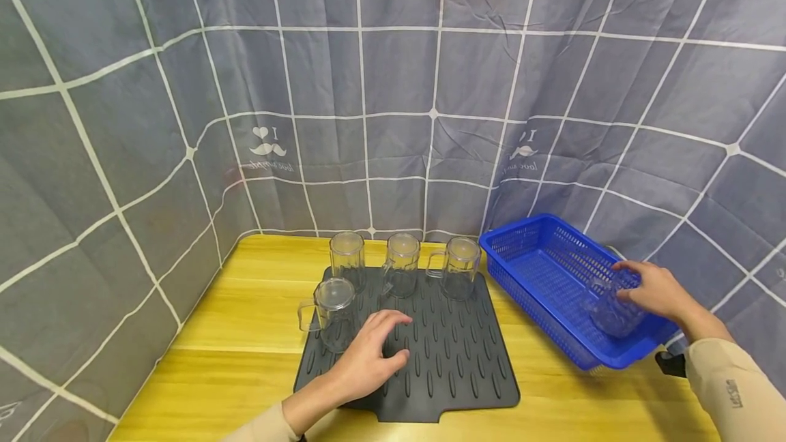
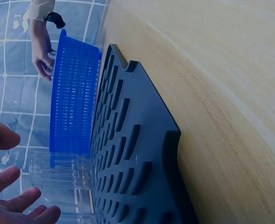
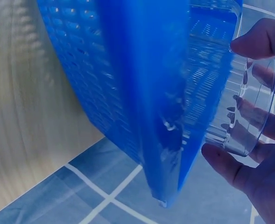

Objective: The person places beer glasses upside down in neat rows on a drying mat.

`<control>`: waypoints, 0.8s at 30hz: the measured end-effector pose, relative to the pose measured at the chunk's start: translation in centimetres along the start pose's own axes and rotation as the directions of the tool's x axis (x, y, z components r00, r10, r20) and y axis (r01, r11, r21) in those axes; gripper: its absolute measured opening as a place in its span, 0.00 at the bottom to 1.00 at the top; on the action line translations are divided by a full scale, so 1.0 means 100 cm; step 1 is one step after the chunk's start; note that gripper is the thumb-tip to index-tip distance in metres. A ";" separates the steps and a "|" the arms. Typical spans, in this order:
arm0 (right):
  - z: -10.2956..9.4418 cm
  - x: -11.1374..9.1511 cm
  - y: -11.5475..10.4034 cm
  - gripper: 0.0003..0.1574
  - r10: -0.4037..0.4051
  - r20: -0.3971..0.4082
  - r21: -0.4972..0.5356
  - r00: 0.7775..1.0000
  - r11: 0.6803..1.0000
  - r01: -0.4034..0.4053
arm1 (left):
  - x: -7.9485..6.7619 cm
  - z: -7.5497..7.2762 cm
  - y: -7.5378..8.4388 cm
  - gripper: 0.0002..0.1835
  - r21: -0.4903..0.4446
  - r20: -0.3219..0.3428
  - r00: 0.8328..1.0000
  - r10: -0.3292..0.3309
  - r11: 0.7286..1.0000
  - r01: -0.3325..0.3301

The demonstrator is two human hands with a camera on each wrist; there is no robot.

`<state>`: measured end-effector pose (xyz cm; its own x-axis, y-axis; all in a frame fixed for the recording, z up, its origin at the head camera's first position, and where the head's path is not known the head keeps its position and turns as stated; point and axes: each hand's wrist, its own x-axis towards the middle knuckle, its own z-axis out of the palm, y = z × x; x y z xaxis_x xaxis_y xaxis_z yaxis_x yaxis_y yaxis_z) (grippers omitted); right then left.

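My right hand (image 1: 660, 292) reaches over the near right end of a blue plastic basket (image 1: 531, 295). It grips a clear glass mug (image 3: 249, 109) around its base end, thumb and fingers curled about it. This mug is still partly within the basket. My left hand (image 1: 367, 359) hovers palm inward over a black ribbed drying mat (image 1: 457, 367), its fingers loosely bent and holding nothing. Bottom-up on the mat stand several clear mugs: a front left mug (image 1: 336, 316) close to the left hand, and a back left mug (image 1: 347, 259), a middle mug (image 1: 403, 266) and a right mug (image 1: 460, 270).
Yellow wood-grain tabletop (image 1: 227, 333) surrounds the mat and basket. A grey curtain (image 1: 393, 74) with a white grid hangs close behind the table and along both sides. The basket's left wall rises just right of the mat.
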<state>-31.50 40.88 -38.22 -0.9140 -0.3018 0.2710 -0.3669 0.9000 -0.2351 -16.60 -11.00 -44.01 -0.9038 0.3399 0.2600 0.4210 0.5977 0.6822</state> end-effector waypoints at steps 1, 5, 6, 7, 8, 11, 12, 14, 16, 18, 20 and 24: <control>-0.001 0.000 -0.001 0.31 0.000 0.001 0.001 1.000 1.000 0.000 | 0.001 0.000 0.000 0.23 -0.001 0.001 1.000 0.001 1.000 -0.001; -0.005 0.002 -0.007 0.32 0.003 0.025 0.023 1.000 1.000 -0.004 | 0.001 0.000 0.000 0.23 -0.003 0.011 1.000 -0.004 1.000 0.004; -0.006 0.002 -0.008 0.32 0.004 0.033 0.030 0.999 1.000 -0.005 | 0.001 0.001 0.000 0.23 -0.004 0.013 1.000 -0.006 1.000 0.006; -0.007 0.002 -0.010 0.32 0.007 0.037 0.036 0.999 0.999 -0.009 | 0.000 0.001 0.000 0.23 -0.005 0.015 1.000 -0.008 1.000 0.009; -0.007 0.002 -0.011 0.32 0.007 0.041 0.041 0.999 0.999 -0.009 | 0.000 0.002 0.000 0.23 -0.004 0.015 1.000 -0.009 1.000 0.009; -0.010 0.003 -0.016 0.31 -0.007 0.029 0.051 1.000 0.999 0.005 | 0.000 0.003 0.000 0.23 -0.008 0.018 1.000 -0.010 1.000 0.010; -0.011 0.004 -0.018 0.31 -0.012 0.029 0.056 1.000 0.998 0.010 | 0.000 0.004 0.000 0.23 -0.010 0.020 1.000 -0.010 1.000 0.010; -0.014 0.006 -0.021 0.31 -0.018 0.020 0.068 1.000 0.998 0.017 | 0.000 0.004 -0.001 0.23 -0.010 0.022 1.000 -0.011 1.000 0.011; -0.018 0.008 -0.026 0.31 -0.021 0.012 0.082 1.000 0.996 0.020 | 0.001 0.004 -0.001 0.23 -0.009 0.024 1.000 -0.009 1.000 0.009; -0.022 0.009 -0.033 0.31 -0.023 -0.001 0.098 1.000 0.995 0.023 | 0.002 0.005 -0.001 0.23 -0.006 0.024 1.000 -0.005 1.000 0.005; -0.027 0.011 -0.040 0.31 -0.031 -0.021 0.116 0.999 0.993 0.034 | 0.003 0.005 -0.001 0.23 -0.001 0.021 1.000 -0.003 1.000 0.003; -0.034 0.013 -0.054 0.32 -0.045 -0.036 0.169 0.998 0.984 0.050 | 0.003 0.006 0.000 0.23 0.001 0.022 1.000 -0.006 1.000 0.006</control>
<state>-30.09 36.65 -33.45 -0.8898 -0.3301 0.3150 -0.4363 0.8178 -0.3753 -16.83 -10.46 -44.36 -0.9042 0.3525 0.2410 0.4161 0.6004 0.6829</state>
